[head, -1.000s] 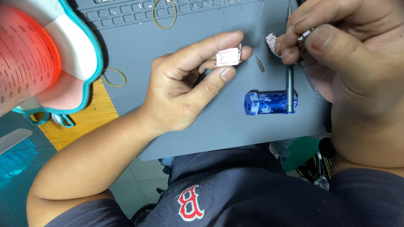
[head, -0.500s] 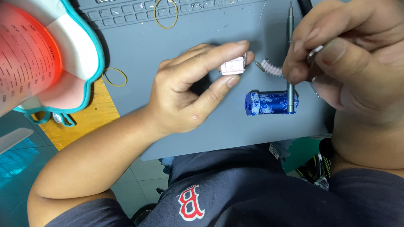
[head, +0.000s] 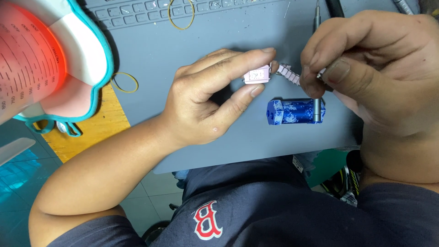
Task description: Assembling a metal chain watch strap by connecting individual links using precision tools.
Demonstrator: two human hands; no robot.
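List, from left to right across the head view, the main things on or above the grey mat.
Rubber band → left hand → small pink watch case → metal watch strap → right hand.

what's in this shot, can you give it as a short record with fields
left hand: left hand pinches a small pink watch case between thumb and fingers
right hand: right hand holds the metal watch strap beside the case
between hands: case and strap meet or nearly meet; cannot tell which
below: blue patterned cylinder lying on the grey mat
also: two rubber bands, keyboard
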